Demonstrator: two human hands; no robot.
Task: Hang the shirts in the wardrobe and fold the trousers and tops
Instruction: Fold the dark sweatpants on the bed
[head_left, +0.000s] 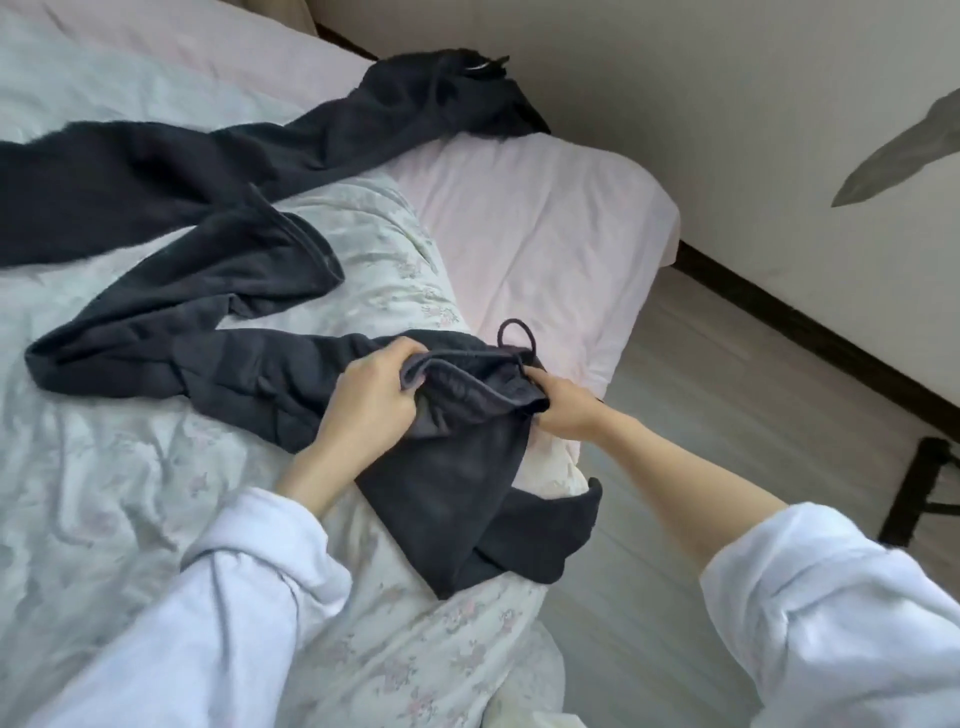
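Trousers (249, 364) sit at the near corner of the bed (545, 234), waistband bunched between both hands, legs trailing left across the quilt (104, 493). Left hand (371, 397) has fingers curled round the waistband's left side; right hand (563, 410) pinches its right end, fingertips hidden in cloth. Risks: one leg looks twisted, so a fold now would lock in the twist; lower cloth hangs off the edge, could drag it to the floor (727, 441). Drawstring (514, 332) loop may get folded inside. Second dark garment (156, 171) lies just behind, could snag.
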